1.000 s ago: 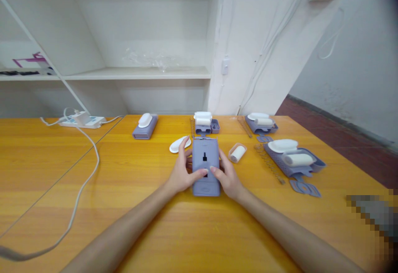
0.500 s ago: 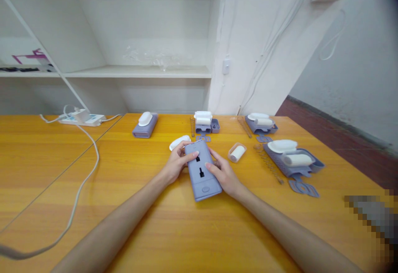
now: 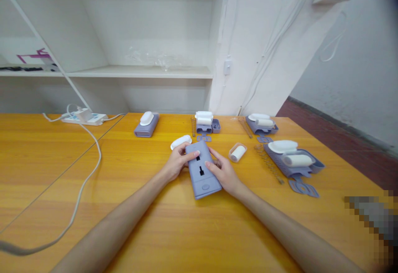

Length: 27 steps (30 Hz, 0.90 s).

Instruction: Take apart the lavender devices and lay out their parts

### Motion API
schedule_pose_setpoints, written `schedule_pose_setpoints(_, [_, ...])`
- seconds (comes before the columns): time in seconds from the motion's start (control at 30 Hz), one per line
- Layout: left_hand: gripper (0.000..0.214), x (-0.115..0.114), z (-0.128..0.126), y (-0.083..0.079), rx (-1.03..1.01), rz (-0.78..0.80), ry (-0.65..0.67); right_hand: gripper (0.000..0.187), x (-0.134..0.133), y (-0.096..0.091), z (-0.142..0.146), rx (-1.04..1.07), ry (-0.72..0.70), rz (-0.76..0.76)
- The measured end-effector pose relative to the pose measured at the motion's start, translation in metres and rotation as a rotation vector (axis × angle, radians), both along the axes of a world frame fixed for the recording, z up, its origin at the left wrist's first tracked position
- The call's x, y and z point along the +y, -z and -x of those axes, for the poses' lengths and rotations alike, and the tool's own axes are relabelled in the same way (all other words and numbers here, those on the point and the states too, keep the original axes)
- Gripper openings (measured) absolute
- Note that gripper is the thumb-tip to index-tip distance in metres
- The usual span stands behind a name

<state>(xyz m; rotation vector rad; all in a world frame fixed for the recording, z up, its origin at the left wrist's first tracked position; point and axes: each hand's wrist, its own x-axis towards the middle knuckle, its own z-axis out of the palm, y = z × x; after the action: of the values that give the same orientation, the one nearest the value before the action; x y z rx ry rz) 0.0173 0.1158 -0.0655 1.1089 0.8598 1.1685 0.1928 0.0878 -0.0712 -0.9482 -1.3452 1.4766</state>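
Note:
Both hands grip a purple-grey plastic box (image 3: pixel 203 182), tilted above the wooden table, with two black keyhole-shaped slots and an oval mark on its upper face. My left hand (image 3: pixel 178 161) holds its upper left edge, thumb lying across the face near the upper slot. On the right edge, my right hand (image 3: pixel 224 171) is closed around the box, thumb beside the lower slot; the fingers beneath are hidden. Just behind the left fingers lies a white oval piece (image 3: pixel 181 141). To the right of the box is a small clear-sided tray (image 3: pixel 245 150) holding a white roll (image 3: pixel 238 153).
At right are purple-grey housings (image 3: pixel 278 161) with white parts, a coil spring (image 3: pixel 269 163) and a flat bracket (image 3: pixel 304 188). Similar sets stand at the back (image 3: pixel 204 123) (image 3: pixel 261 124). A box with a white cap (image 3: pixel 146 124), power strip (image 3: pixel 88 118) and cable (image 3: pixel 79 194) lie left.
The box and both hands stay almost in place, the box's far end tipping very slightly. The whole view has shifted a little.

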Motion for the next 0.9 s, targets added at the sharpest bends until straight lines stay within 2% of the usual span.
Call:
schedule_pose_setpoints(0.1, [0.036, 0.001, -0.001, 0.001, 0.01, 0.029, -0.004, 0.078, 0.002, -0.001, 0.0, 0.021, 0.009, 0.034])
schedule_pose_setpoints(0.2, [0.037, 0.003, -0.002, 0.004, -0.022, 0.034, -0.094, 0.077, 0.007, -0.002, -0.003, 0.031, 0.03, 0.07])
schedule_pose_setpoints(0.3, [0.037, 0.008, -0.001, 0.007, -0.123, 0.013, -0.265, 0.068, 0.012, -0.003, -0.006, 0.064, 0.058, 0.063])
schedule_pose_setpoints(0.4, [0.037, 0.015, 0.004, 0.008, -0.206, -0.02, -0.477, 0.056, 0.014, -0.003, -0.008, 0.042, -0.04, 0.048])
schedule_pose_setpoints(0.5, [0.036, 0.019, 0.009, 0.009, -0.206, -0.058, -0.579, 0.049, 0.014, -0.003, -0.006, -0.028, -0.099, 0.031])
schedule_pose_setpoints(0.73, [0.033, 0.018, 0.008, 0.012, -0.131, -0.12, -0.549, 0.042, 0.014, -0.007, -0.006, -0.038, -0.151, 0.091])
schedule_pose_setpoints(0.9, [0.03, 0.017, 0.007, 0.011, -0.123, -0.117, -0.431, 0.035, 0.008, -0.016, -0.006, -0.017, -0.269, 0.284])
